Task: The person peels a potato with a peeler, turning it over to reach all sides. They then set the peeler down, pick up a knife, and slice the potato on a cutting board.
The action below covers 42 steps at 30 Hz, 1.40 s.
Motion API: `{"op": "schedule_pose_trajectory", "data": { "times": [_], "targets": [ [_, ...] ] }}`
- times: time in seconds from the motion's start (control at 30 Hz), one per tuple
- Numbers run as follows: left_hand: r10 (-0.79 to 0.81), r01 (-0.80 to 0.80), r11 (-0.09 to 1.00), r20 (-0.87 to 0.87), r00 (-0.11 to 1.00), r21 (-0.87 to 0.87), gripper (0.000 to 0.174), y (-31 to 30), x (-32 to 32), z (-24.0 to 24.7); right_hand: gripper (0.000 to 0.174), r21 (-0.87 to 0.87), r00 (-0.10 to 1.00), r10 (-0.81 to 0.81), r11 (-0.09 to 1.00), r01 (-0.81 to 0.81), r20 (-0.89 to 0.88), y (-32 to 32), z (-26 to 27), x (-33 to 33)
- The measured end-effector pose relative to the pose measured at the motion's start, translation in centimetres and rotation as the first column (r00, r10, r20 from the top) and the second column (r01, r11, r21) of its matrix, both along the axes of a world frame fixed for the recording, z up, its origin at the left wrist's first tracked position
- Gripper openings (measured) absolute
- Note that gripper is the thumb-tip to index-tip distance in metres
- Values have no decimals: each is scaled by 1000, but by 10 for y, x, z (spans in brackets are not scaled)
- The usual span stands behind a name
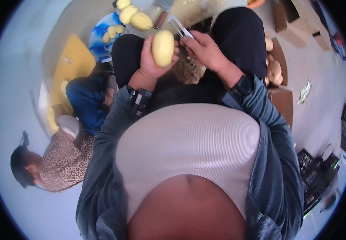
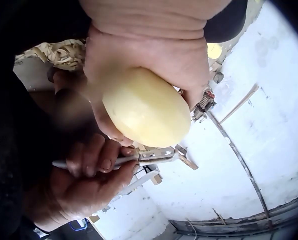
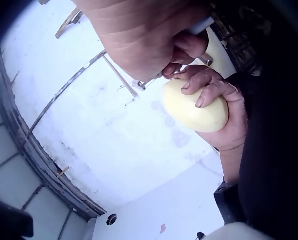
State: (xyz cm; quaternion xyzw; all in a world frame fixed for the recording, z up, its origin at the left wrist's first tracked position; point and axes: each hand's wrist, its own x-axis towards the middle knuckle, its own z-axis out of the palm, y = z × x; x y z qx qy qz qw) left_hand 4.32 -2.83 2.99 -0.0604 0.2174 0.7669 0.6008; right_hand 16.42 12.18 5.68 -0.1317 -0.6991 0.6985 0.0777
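A large, pale yellow peeled potato (image 1: 163,48) is in my left hand (image 1: 147,63), which grips it around its sides above the lap. The right wrist view shows the left fingers curled over the smooth potato (image 3: 196,106). My right hand (image 1: 208,53) holds a peeler (image 1: 178,26) by its light handle, its metal head pointing up and away from the body. From the left wrist, the peeler head (image 2: 156,156) shows just beside the potato's lower edge. A heap of peelings (image 1: 189,72) lies between the knees, below both hands.
Several peeled potatoes (image 1: 142,21) lie ahead, near a wooden-handled tool (image 1: 161,20). Smaller pieces sit in a blue and white basin (image 1: 95,40). Right of the knee, a cardboard box (image 1: 281,60) holds brownish potatoes (image 1: 275,72). Another person (image 1: 63,160) sits at the left.
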Motion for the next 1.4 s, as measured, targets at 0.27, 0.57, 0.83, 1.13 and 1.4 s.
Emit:
{"op": "schedule_pose_trajectory", "data": {
  "times": [0.27, 0.57, 0.83, 1.13, 1.4],
  "targets": [
    [86, -82, 996, -175, 981, 29, 36, -10, 8, 9, 22, -57, 975, 157, 987, -150, 159, -16, 28, 1],
    [144, -154, 987, -192, 971, -39, 33, -17, 11, 16, 20, -77, 975, 186, 981, -178, 123, -11, 28, -1],
    [81, -117, 987, -292, 953, -107, 41, -38, -6, 68, 16, -252, 987, 161, 955, -158, -12, -4, 29, 0],
    [175, -243, 953, -328, 928, -181, 50, -28, -41, 124, 10, -718, 977, 11, 676, -165, -214, 40, 54, 34],
    [276, -294, 923, -106, 955, -247, 44, 37, -80, 91, 15, -387, 678, -732, 608, 693, 67, 147, 5, 126]
  ]
}}
